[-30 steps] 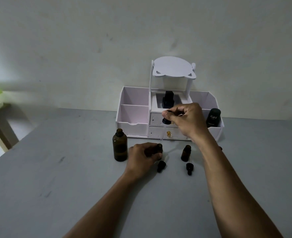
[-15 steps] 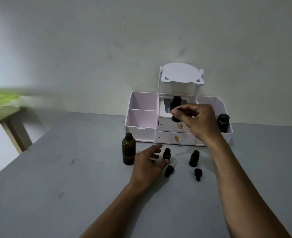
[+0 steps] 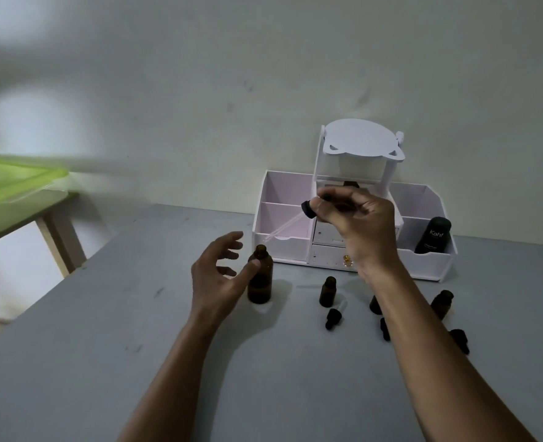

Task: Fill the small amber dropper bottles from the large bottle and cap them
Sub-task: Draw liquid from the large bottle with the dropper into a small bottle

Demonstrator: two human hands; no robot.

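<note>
The large amber bottle stands uncapped on the grey table. My left hand is open just left of it, thumb tip touching its shoulder. My right hand is raised above the table and pinches a dropper by its black cap; the glass tube slants down-left towards the large bottle's mouth. Three small amber bottles stand open: one in the middle, one mostly hidden behind my right forearm, one at the right. Black dropper caps lie beside them.
A white organiser with drawers and compartments stands against the wall, with a dark "Kahf" bottle in its right compartment. A green-topped side table sits at the far left, apart from the grey table.
My left hand let go of the small middle bottle and moved left to the large bottle. My right hand tilted the dropper so its tube points down-left. The view shifted left.
</note>
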